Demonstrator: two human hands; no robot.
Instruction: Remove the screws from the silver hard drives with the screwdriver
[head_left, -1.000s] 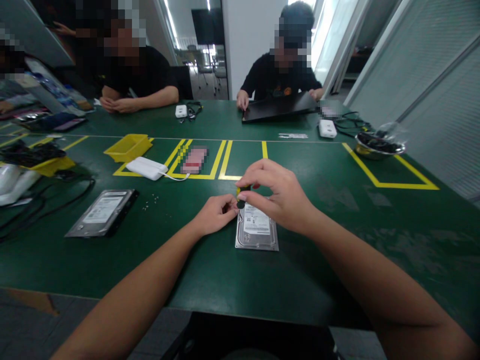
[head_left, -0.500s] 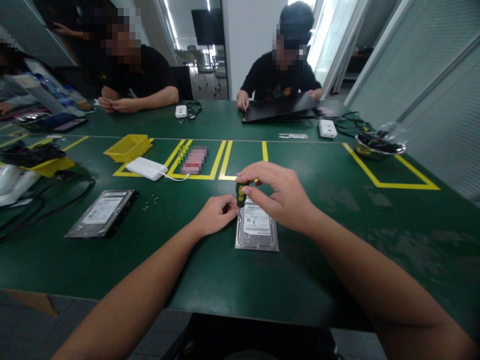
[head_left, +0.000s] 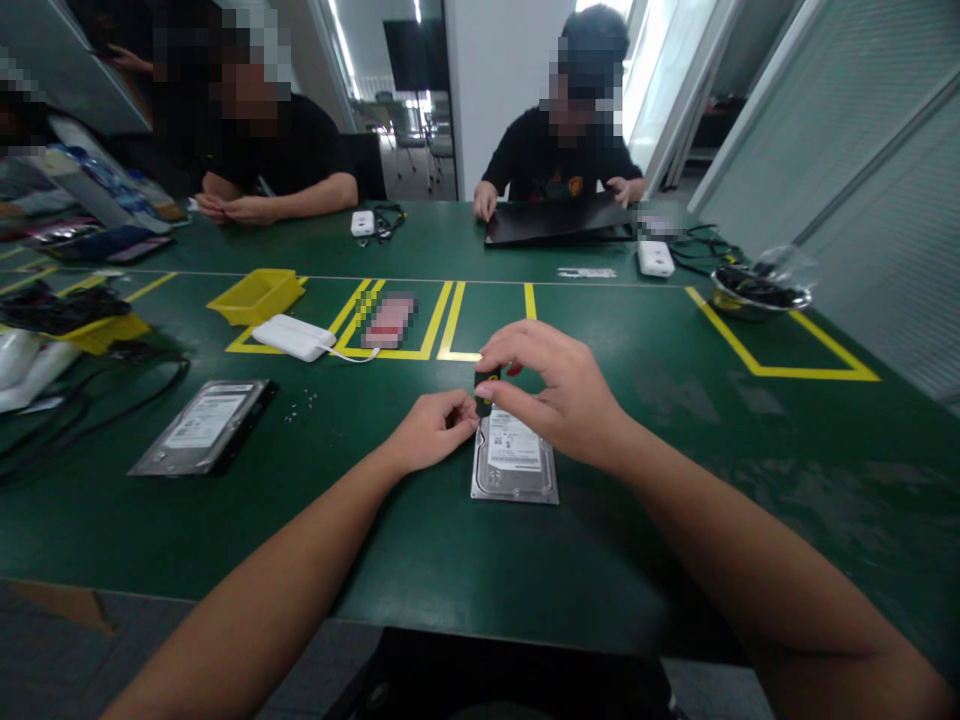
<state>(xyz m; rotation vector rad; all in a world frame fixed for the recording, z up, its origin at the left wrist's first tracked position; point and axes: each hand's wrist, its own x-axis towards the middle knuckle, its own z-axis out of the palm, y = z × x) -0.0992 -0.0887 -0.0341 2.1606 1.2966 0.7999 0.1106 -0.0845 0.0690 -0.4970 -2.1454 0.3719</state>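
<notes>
A silver hard drive (head_left: 514, 484) with a white label lies flat on the green table, partly covered by my right hand. My right hand (head_left: 570, 392) grips a short dark screwdriver (head_left: 484, 388) with yellow marks between thumb and fingers. The screwdriver stands upright over the drive's upper left edge; its tip is hidden. At that same edge my left hand (head_left: 430, 434) rests with curled, closed fingers, its fingertips by the screwdriver's lower end. What those fingers pinch, if anything, I cannot make out. To the left lies a second hard drive (head_left: 204, 428), with several tiny screws (head_left: 301, 402) beside it.
A yellow bin (head_left: 256, 297), a white power bank (head_left: 294, 338) and a cabled phone (head_left: 388, 322) sit beyond my left hand. Black cables trail at far left. A metal bowl (head_left: 760, 296) stands at right. Across the table, a person (head_left: 562, 160) handles a dark panel (head_left: 559, 222).
My right hand and the screwdriver have shifted slightly, the fingers having turned a little around the handle. My left hand and the hard drive are almost unmoved. The person opposite has lowered the panel.
</notes>
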